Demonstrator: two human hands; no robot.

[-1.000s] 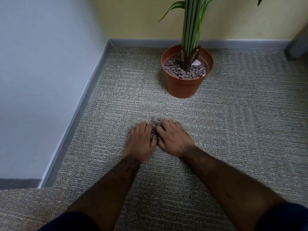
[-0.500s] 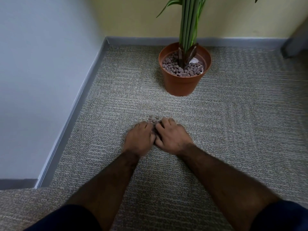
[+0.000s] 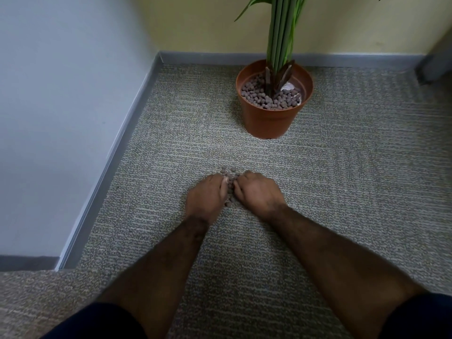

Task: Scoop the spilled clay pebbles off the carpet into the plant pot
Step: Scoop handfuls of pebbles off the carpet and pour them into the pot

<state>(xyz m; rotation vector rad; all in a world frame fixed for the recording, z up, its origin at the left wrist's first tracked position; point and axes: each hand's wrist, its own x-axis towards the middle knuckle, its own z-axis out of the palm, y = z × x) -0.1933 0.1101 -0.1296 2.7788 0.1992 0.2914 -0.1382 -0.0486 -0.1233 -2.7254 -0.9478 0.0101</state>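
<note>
A small heap of brown clay pebbles (image 3: 229, 174) lies on the grey carpet (image 3: 342, 179), mostly hidden between my hands. My left hand (image 3: 206, 195) and my right hand (image 3: 256, 192) rest palm-down on the carpet, side by side, fingers curled inward and cupped around the heap. A few pebbles show beyond my fingertips and in the gap between my thumbs. The terracotta plant pot (image 3: 271, 118) stands upright farther away, slightly right, filled with more pebbles around green stems.
A grey-blue wall with a grey skirting board (image 3: 115, 167) runs along the left. The yellow back wall (image 3: 195, 23) stands just behind the pot. A dark object (image 3: 433, 67) sits at the far right edge.
Both hands have curled their fingers tighter and drawn together around the pebbles. My view has drifted slightly, with the pot sitting a little higher in frame.
</note>
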